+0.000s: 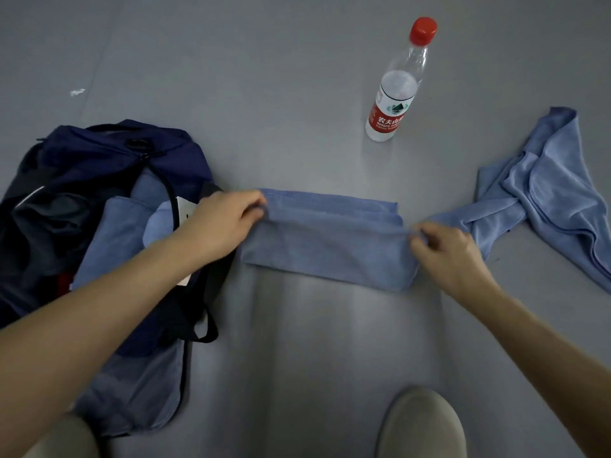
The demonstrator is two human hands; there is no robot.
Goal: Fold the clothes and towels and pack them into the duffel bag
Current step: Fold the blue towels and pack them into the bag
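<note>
While the left hand (228, 223) pinches the left end of a folded blue towel (327, 239) between thumb and curled fingers, the right hand (446, 252) pinches the towel's right end the same way. The towel lies flat on the grey floor (297, 342) as a long band stretched between the two hands, with several layers showing along its far edge.

Under the left forearm sits the navy duffel bag (99, 153), open, with a folded blue cloth (112, 233) already inside it and a black strap (206, 312) looping out over its near side. The bag's edge lies just beside the towel's left end.

Just beside the right hand lies a crumpled light-blue garment (545, 193), unfolded, one corner reaching the towel's right end. Farther out on the floor stands a clear water bottle (393, 94) with a red cap and red label, upright, well apart from the towel. A small white scrap (77, 91) lies beyond the bag.
</note>
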